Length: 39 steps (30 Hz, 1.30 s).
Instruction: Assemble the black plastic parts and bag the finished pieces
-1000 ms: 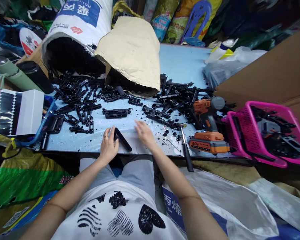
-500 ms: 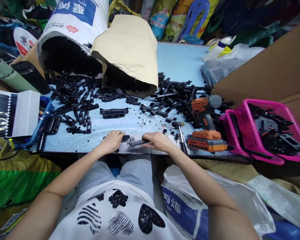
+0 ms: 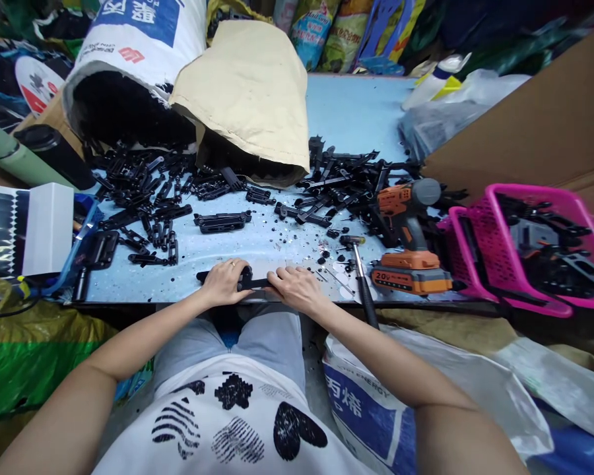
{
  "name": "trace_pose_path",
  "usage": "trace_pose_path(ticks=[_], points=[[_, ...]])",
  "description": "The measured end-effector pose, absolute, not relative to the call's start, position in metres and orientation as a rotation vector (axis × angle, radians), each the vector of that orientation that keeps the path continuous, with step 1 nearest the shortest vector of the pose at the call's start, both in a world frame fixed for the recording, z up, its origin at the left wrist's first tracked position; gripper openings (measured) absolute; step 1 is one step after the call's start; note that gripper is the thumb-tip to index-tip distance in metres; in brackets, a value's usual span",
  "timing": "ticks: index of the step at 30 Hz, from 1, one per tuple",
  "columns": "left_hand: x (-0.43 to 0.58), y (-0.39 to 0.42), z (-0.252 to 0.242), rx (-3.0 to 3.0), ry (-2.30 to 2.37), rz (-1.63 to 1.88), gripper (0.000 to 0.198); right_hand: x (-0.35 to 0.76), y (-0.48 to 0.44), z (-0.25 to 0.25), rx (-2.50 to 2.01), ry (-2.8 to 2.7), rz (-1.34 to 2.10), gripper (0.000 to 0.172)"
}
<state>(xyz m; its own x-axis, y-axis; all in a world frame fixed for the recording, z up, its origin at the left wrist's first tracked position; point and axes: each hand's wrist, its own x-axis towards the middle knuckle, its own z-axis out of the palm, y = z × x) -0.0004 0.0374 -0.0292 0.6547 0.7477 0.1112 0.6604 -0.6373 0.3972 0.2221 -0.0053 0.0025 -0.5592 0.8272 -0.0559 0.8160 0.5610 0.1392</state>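
At the table's front edge my left hand [image 3: 225, 284] is closed around a black bracket arm [image 3: 258, 284], whose dark end pokes out left of the hand. My right hand [image 3: 294, 288] is closed on the right end of the same dark, bar-like assembly. Fingers cover much of it, so where the parts join is hidden. Just beyond the hands lies a stack of black bracket arms [image 3: 222, 221]. To the right a hammer [image 3: 360, 270] with a black handle rests beside some thin metal pins [image 3: 340, 280].
An orange cordless drill [image 3: 408, 234] stands right of the hammer, before pink baskets [image 3: 485, 251] of black parts. Piles of black links [image 3: 148, 188] spread from a white sack [image 3: 129, 59] and a tan paper sack [image 3: 247, 99]. A blue basket [image 3: 86, 227] sits left.
My right hand has brought its black bracket arm left and down to the piece at my left hand. The two hands are closer together. The camera view has shifted slightly.
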Motion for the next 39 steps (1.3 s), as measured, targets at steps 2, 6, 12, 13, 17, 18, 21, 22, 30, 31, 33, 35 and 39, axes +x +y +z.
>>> trace_pose_path(ticks=[2,6,12,13,17,18,21,22,30,31,33,35,39], points=[[-0.004,0.037,-0.032,2.572,1.078,0.46,0.05,0.219,-0.005,0.013,1.394,2.683,0.184,0.038],[-0.005,0.037,-0.035,2.585,1.027,0.574,0.042,0.216,0.003,0.028,1.304,2.696,0.172,0.035],[0.001,0.036,-0.03,2.503,1.184,0.587,0.037,0.214,0.008,0.029,1.405,2.672,0.104,0.035],[0.002,0.036,-0.029,2.483,1.198,0.58,0.037,0.214,0.008,0.03,1.416,2.671,0.088,0.036],[0.0,0.035,-0.03,2.469,1.136,0.499,0.038,0.217,0.012,0.033,1.31,2.683,0.035,0.037],[-0.001,0.034,-0.03,2.469,1.137,0.477,0.039,0.219,0.013,0.032,1.281,2.688,0.036,0.038],[0.003,0.033,-0.029,2.469,1.162,0.356,0.043,0.229,0.019,0.019,1.287,2.714,0.04,0.04],[0.006,0.035,-0.027,2.476,1.142,0.3,0.046,0.233,0.021,0.012,1.3,2.732,0.032,0.041],[0.046,0.182,-0.002,2.27,1.709,0.391,0.039,0.262,0.019,-0.039,1.41,2.934,-0.015,0.039],[0.045,0.209,-0.002,2.199,1.866,0.369,0.041,0.263,0.016,-0.041,1.42,2.936,-0.034,0.038],[0.035,0.254,-0.007,2.077,2.103,0.312,0.052,0.264,0.013,-0.043,1.445,2.923,-0.094,0.037],[0.02,0.278,-0.015,1.981,2.135,0.187,0.065,0.264,0.01,-0.043,1.481,2.896,-0.176,0.037],[-0.009,0.27,-0.03,2.159,1.734,-0.065,0.067,0.262,0.013,-0.039,1.485,2.884,-0.325,0.044]])
